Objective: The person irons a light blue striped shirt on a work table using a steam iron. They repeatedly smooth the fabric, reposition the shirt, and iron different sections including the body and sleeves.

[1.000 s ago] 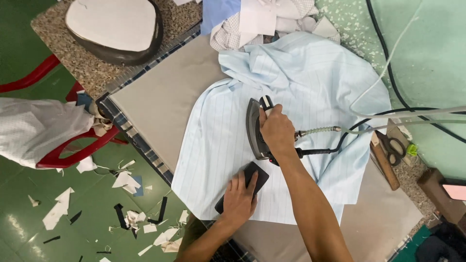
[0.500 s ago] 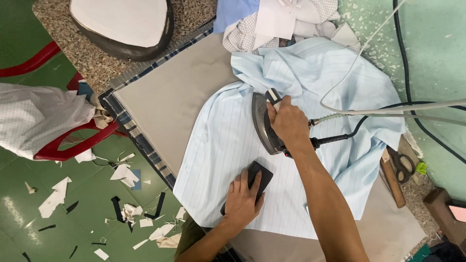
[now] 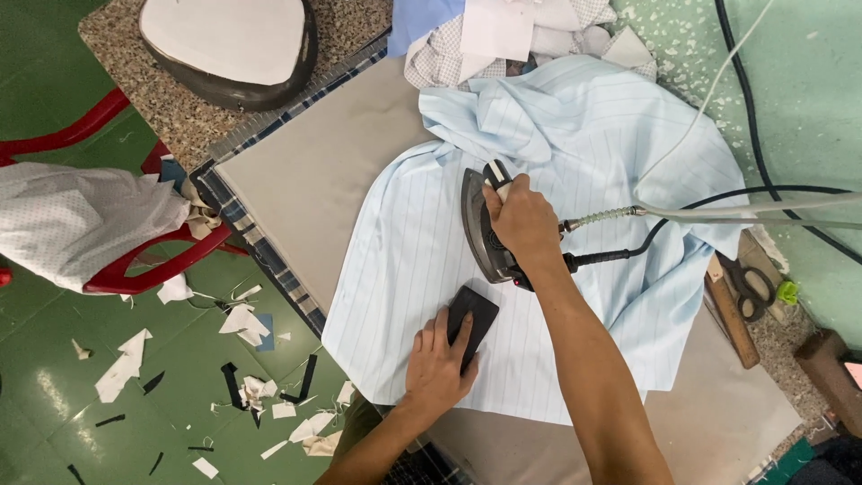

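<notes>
While the iron (image 3: 482,229) sits sole-down on the shirt (image 3: 575,180), the right hand (image 3: 521,224) is wrapped closed around its handle, nose pointing away from the person. Placement: middle of the pale blue striped cloth, likely so its heat falls on the flattened panel.

Pad (image 3: 471,321): black, flat, oblong, lying on the shirt just below the iron. The left hand (image 3: 438,366) lies on it with fingers spread and pressed down, apparently to pin the cloth taut near the iron.

Shirt: spread smooth toward the person, bunched in folds at the far side, where it has evidently not been flattened.

Hose (image 3: 718,211) and black cord (image 3: 700,202): both run from the iron's rear off to the right, lifted clear of the cloth.

Desk (image 3: 305,189): padded grey cover, checked edging at its left rim. Scissors (image 3: 750,286) lie at the right edge beside a wooden block. More folded cloth (image 3: 485,31), white and checked, is heaped at the far end.

Beyond: a speckled stone counter bearing a dark shaped form with white top (image 3: 229,40). A red chair (image 3: 135,260) to the left carries a dotted white garment. Green floor (image 3: 108,395), strewn with white and black offcuts.
</notes>
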